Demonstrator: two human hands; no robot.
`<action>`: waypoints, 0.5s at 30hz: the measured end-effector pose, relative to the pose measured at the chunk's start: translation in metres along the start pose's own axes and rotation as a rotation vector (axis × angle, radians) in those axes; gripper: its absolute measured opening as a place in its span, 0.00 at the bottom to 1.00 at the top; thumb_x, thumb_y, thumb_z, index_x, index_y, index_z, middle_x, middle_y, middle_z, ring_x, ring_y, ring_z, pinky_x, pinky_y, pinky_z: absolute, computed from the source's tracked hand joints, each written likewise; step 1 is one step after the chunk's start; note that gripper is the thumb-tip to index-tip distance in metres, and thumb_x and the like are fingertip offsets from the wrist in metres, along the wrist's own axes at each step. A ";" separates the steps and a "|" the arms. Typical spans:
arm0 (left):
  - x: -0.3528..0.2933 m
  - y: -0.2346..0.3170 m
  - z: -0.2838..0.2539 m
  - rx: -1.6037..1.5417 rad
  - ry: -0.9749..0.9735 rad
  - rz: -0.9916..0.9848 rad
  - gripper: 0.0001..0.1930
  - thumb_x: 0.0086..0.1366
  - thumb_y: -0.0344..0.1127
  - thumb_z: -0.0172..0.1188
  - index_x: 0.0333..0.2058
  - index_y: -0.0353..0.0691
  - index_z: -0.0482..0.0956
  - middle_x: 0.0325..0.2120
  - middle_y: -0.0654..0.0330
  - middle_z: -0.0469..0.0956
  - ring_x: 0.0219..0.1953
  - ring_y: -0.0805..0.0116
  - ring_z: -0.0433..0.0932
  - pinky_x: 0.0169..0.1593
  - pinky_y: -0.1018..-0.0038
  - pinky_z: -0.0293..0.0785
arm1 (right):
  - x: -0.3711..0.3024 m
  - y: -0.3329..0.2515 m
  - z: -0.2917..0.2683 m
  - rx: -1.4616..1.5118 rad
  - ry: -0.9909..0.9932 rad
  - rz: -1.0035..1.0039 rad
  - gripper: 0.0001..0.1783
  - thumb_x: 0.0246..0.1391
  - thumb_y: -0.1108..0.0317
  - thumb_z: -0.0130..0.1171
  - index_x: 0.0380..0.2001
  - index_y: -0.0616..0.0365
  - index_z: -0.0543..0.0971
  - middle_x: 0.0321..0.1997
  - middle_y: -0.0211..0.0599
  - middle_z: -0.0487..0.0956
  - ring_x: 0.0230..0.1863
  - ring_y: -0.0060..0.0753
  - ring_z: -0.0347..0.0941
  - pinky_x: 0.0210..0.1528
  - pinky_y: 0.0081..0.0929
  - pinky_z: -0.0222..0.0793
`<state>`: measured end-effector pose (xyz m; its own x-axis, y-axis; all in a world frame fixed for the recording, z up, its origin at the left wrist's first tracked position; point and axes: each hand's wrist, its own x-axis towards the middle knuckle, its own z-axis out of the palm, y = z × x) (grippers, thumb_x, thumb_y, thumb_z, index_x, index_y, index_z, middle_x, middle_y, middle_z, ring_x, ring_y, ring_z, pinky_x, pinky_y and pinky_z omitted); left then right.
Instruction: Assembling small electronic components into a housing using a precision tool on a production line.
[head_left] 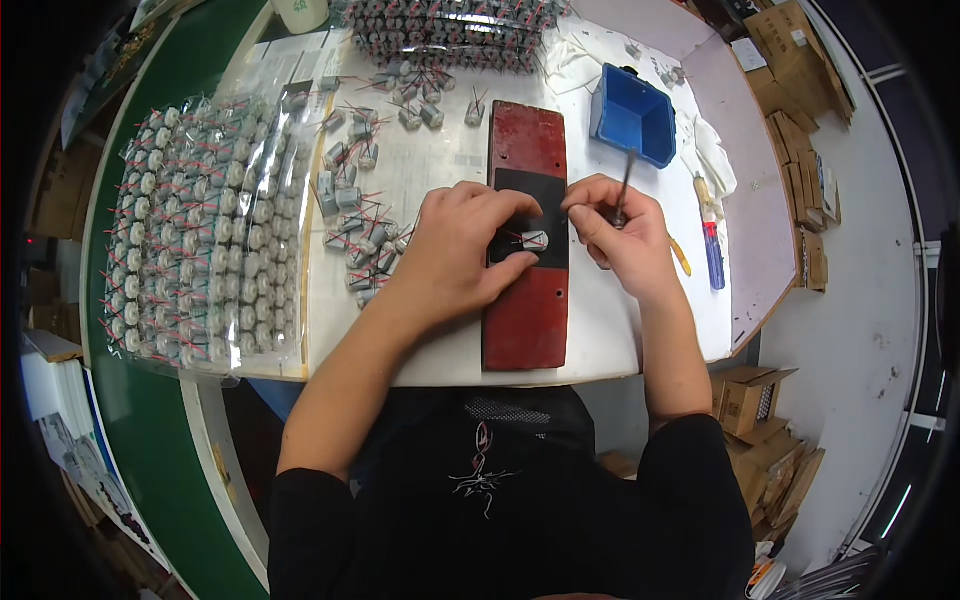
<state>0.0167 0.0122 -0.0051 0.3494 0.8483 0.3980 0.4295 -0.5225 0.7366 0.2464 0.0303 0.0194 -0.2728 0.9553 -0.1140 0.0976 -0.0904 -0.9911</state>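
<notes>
The board (525,320) is red, its pad (550,192) black, the motor (536,240) grey. By the right edge of the white table (600,335), a handle (714,258) is red and blue.

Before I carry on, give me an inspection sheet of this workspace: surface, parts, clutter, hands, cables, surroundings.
Surface: white worktop; red board on it, with a black pad.
Parts: one small motor lying on the pad; loose motors left of the board; clear-wrapped rows of motors farther left.
Clutter: blue bin, white cloth, red-and-blue handle, all to the right.
Hands: left hand, fingers spread around the motor; right hand holds a thin dark tool.
Cables: thin motor leads; power cable, nothing seen on the worktop.
Surroundings: cardboard boxes at right.
</notes>
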 end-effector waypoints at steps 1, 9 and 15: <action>-0.001 -0.002 0.001 -0.004 -0.002 -0.004 0.18 0.54 0.35 0.72 0.45 0.49 0.82 0.40 0.62 0.83 0.50 0.59 0.75 0.57 0.63 0.64 | 0.001 0.001 -0.001 0.000 0.000 0.006 0.05 0.61 0.74 0.65 0.38 0.62 0.80 0.37 0.29 0.78 0.26 0.13 0.66 0.24 0.13 0.59; -0.001 -0.007 0.003 0.107 -0.030 0.102 0.10 0.56 0.34 0.71 0.38 0.49 0.85 0.35 0.67 0.85 0.49 0.61 0.79 0.56 0.63 0.66 | 0.004 0.011 0.001 -0.281 -0.097 -0.007 0.06 0.58 0.73 0.69 0.32 0.61 0.81 0.36 0.24 0.80 0.32 0.15 0.70 0.35 0.17 0.65; -0.001 -0.008 0.001 0.098 -0.028 0.080 0.09 0.55 0.34 0.74 0.35 0.47 0.87 0.36 0.66 0.86 0.50 0.62 0.80 0.56 0.63 0.68 | 0.004 0.012 0.004 -0.276 -0.077 0.011 0.06 0.56 0.76 0.70 0.32 0.62 0.80 0.38 0.28 0.81 0.36 0.17 0.73 0.40 0.20 0.69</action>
<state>0.0137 0.0150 -0.0122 0.4084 0.8014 0.4370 0.4784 -0.5956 0.6452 0.2427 0.0324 0.0070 -0.3409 0.9297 -0.1396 0.3551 -0.0102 -0.9348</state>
